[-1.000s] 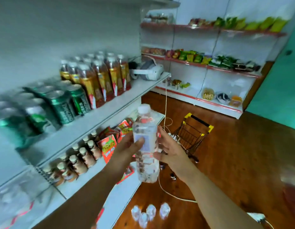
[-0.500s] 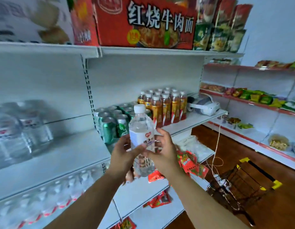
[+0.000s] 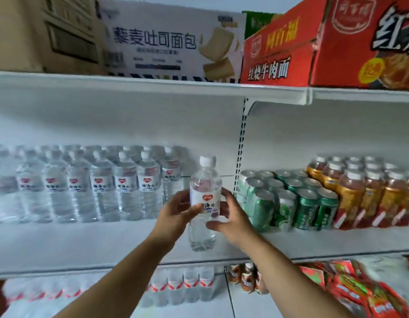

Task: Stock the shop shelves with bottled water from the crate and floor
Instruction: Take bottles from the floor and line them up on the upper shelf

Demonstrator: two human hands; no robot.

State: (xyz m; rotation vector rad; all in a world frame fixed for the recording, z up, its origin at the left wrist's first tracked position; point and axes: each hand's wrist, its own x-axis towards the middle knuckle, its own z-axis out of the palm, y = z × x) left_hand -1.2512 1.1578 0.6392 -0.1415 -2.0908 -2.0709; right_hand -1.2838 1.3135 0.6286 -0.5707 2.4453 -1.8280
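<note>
Head view: left hand (image 3: 176,214), right hand (image 3: 231,216) grip upright water bottle (image 3: 204,203).

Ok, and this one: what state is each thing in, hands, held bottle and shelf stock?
Clear plastic water bottle with white cap: upright, capped, held at the white middle shelf.
Left hand: grips the bottle's label.
Right hand: grips the bottle's right side.
Shelved clear water bottles: upright, capped, in rows.
Green drink cans: upright, packed together.
Orange tea bottles: upright, capped.
</note>
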